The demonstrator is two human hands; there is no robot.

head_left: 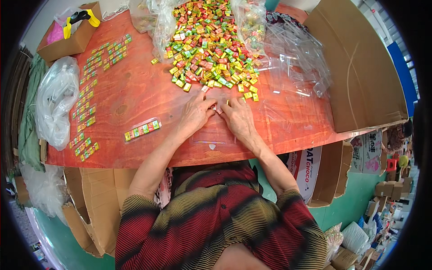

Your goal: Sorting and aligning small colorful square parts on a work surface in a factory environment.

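In the middle of the table, just in front of a heap of small coloured boxes (211, 58), my two hands work close together. My left hand (196, 111) is closed, its thumb and finger meeting over something small and pale. A small red box (205, 89) lies at its fingertips. My right hand (240, 118) is closed too, fingers bent inward toward the left thumb, and what they grip is mostly hidden. Nearer to me lies a clear plastic tray (213, 138). Left of my left forearm sits a filled clear tray (142, 130) with a row of yellow, green and red boxes.
Filled rows of boxes (85, 105) line the table's left side, beside a clear plastic bag (57, 103). A small carton (69, 33) holds a yellow-and-black tool. Clear empty trays (297, 58) are piled right of the heap, next to a large cardboard box (360, 67). Open cartons (101, 202) stand below the table.
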